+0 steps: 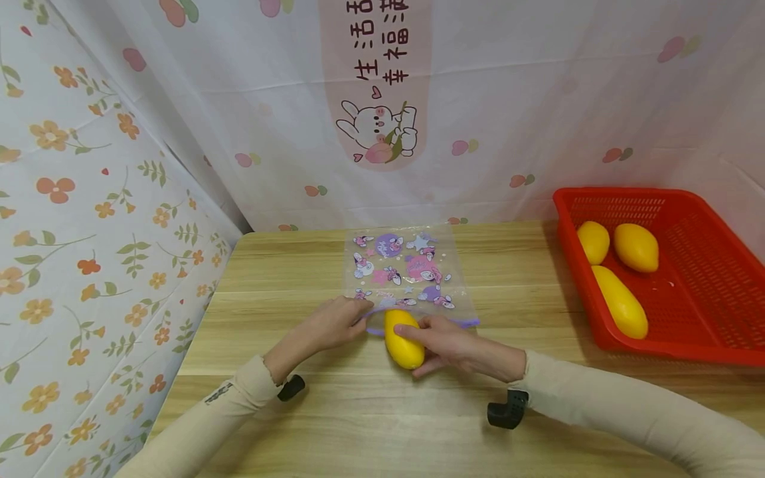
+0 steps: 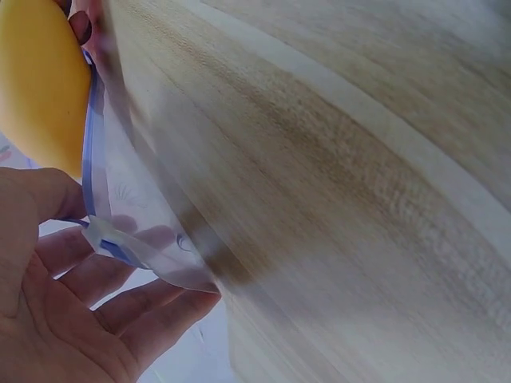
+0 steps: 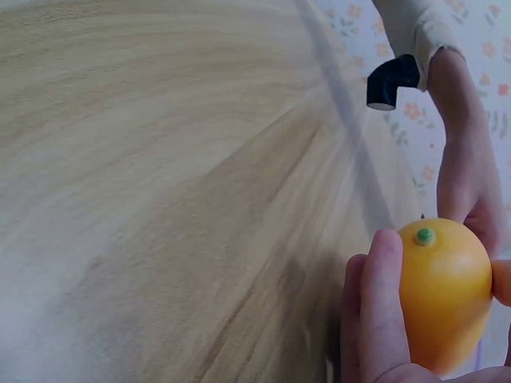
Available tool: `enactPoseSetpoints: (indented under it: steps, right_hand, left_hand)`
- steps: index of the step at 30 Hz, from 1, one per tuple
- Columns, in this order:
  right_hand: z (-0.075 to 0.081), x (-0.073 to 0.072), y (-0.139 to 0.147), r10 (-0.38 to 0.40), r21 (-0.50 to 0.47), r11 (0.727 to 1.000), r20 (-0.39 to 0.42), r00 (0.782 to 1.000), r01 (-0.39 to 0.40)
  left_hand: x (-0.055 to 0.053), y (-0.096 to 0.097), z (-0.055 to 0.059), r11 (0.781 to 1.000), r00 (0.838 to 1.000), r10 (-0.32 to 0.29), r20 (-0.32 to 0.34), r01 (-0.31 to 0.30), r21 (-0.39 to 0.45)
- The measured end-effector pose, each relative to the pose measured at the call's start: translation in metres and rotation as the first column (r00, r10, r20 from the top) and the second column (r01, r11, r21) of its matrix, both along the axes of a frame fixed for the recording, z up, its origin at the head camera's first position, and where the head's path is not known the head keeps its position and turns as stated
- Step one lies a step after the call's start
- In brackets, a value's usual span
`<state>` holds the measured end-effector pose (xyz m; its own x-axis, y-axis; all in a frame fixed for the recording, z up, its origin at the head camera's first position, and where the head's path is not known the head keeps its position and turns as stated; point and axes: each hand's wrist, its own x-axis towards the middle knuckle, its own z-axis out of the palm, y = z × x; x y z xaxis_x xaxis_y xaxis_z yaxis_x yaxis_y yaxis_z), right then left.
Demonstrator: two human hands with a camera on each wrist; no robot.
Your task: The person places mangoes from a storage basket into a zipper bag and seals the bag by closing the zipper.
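A clear zip bag printed with pink and purple rabbits lies flat on the table, its purple zip edge facing me. My left hand pinches the left corner of that edge; in the left wrist view the thumb and fingers hold it by the white slider. My right hand grips a yellow mango between thumb and fingers, at the bag's mouth. One end of the mango overlaps the purple edge. A green stem nub shows on its near end in the right wrist view.
A red plastic basket stands at the right of the wooden table, with three more yellow mangoes inside. Printed curtains hang behind the table and along its left side.
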<state>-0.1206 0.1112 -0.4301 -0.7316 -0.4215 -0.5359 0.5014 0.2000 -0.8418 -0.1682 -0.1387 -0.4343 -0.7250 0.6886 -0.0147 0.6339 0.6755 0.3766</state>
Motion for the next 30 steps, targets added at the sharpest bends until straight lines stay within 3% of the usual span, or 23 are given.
enactPoseSetpoints:
  steps: [11, 30]
  right_hand:
    - [-0.004, -0.009, -0.006, -0.006, -0.066, 0.998, 0.011, 1.0, 0.007]
    - [-0.007, -0.009, -0.012, -0.064, -0.141, 0.987, 0.064, 0.996, 0.072]
  left_hand:
    - [0.001, 0.001, 0.001, 1.0, 1.0, -0.014, -0.013, 0.014, 0.007]
    - [0.0, 0.003, 0.0, 1.0, 1.0, -0.013, -0.016, 0.013, 0.026]
